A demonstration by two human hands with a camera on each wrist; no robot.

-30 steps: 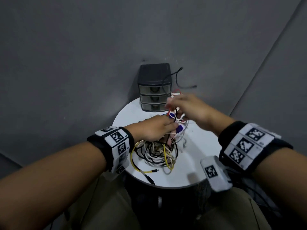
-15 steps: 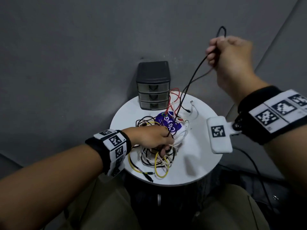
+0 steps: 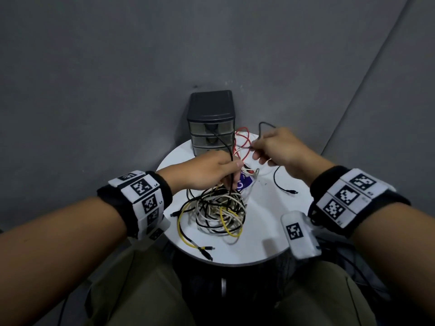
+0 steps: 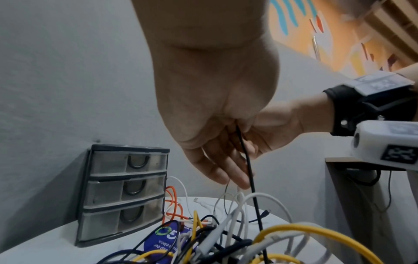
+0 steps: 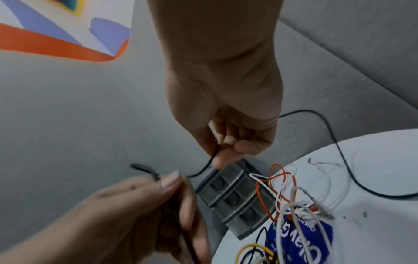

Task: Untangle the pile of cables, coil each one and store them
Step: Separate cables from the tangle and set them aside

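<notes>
Cables (image 3: pixel 219 210) lie in a tangled pile on the near half of the round white table (image 3: pixel 263 245), yellow, white and black loops crossing each other, with two loose plugs close to the near edge. Just behind the pile my left hand (image 3: pixel 207 172) has its fingers curled around the black cable (image 3: pixel 229 151), at the place where it comes up out of the tangle; I think I hold it there so that the pile stays down while this one is drawn free. My right hand (image 3: pixel 280 149), a little further back and to the right, pinches the same black cable between thumb and fingertips, and its free end runs down onto the table beside my wrist. Further back, red and white wires lie over a blue printed packet (image 3: pixel 244 184), and the small drawer unit (image 3: pixel 211 121) stands at the wall, all drawers closed, for storing later.

The left wrist view shows the black cable going straight down into the pile, which my hand hides from the head view. The right wrist view shows the pinch clearly.
</notes>
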